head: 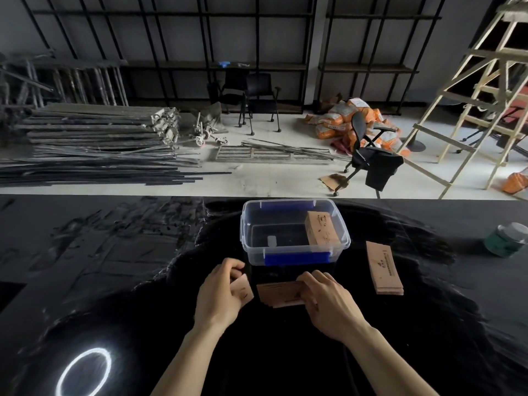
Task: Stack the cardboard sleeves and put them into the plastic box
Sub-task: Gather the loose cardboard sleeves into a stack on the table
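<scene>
A clear plastic box (248, 224) with blue handles stands on the black table, just beyond my hands. Inside it, a stack of brown cardboard sleeves (321, 228) leans against the right wall. My left hand (221, 295) holds a single cardboard sleeve (243, 291) near the box's front left corner. My right hand (328, 298) rests on the right end of a small pile of flat sleeves (278, 294) lying on the table in front of the box. Another pile of sleeves (384, 268) lies to the right of the box.
A green roll of tape (505, 240) sits at the table's far right. A bright ring of light (84, 372) reflects off the table at the near left. Beyond the table edge are office chairs, metal bars, a wooden ladder and orange bags.
</scene>
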`<act>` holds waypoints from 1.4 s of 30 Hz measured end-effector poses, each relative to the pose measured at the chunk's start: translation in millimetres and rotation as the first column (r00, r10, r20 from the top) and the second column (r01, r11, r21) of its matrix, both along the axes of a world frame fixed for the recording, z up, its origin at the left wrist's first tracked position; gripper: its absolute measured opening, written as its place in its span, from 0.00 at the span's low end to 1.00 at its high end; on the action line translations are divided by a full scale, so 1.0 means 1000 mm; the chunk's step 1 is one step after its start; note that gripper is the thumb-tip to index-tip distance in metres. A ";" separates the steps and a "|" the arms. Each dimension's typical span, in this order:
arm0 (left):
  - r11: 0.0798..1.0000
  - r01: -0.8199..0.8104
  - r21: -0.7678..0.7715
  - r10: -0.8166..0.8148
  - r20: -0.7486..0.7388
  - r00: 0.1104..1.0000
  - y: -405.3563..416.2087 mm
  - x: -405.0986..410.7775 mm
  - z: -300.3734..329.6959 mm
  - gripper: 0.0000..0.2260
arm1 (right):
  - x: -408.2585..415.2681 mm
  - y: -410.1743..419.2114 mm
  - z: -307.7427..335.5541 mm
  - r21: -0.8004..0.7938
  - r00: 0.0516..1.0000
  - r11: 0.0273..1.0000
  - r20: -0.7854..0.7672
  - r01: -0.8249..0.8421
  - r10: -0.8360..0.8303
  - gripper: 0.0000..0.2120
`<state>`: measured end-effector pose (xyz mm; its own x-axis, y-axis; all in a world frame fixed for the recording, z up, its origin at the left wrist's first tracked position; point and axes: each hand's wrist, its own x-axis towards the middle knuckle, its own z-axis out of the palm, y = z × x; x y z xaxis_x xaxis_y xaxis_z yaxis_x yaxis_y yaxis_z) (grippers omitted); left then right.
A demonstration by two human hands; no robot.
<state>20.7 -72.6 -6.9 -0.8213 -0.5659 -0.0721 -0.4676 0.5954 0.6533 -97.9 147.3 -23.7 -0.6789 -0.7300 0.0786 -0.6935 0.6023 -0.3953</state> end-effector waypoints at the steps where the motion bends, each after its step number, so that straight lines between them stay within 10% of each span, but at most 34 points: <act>1: 0.999 0.032 0.013 -0.031 -0.038 0.999 0.001 -0.003 0.002 0.26 | 0.001 0.000 0.000 -0.003 1.000 1.000 -0.003 -0.005 0.005 0.13; 11: 0.942 0.292 0.165 -0.268 -0.156 0.951 0.036 -0.033 0.016 0.22 | 0.007 -0.006 0.004 -0.031 0.997 0.999 0.077 0.024 -0.022 0.29; 19: 0.965 0.263 0.014 -0.261 -0.099 0.960 0.028 -0.021 0.002 0.20 | 0.007 -0.005 0.003 -0.054 1.000 0.998 0.017 0.027 -0.026 0.12; 37: 0.864 0.438 -0.247 -0.416 0.140 0.899 0.059 -0.045 0.005 0.16 | 0.001 0.003 0.004 -0.071 0.998 0.995 0.021 0.067 -0.066 0.14; 42: 0.929 0.369 -0.011 -0.367 0.083 0.926 0.086 -0.059 0.011 0.15 | -0.017 0.034 0.008 -0.249 0.967 0.941 0.173 0.229 -0.190 0.20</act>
<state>-38.3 13.2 3.8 -0.9645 -0.2274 -0.1342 -0.2614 0.7515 0.6057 -115.0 181.2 -15.3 -0.8324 -0.5363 0.1395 -0.4869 0.5875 -0.6464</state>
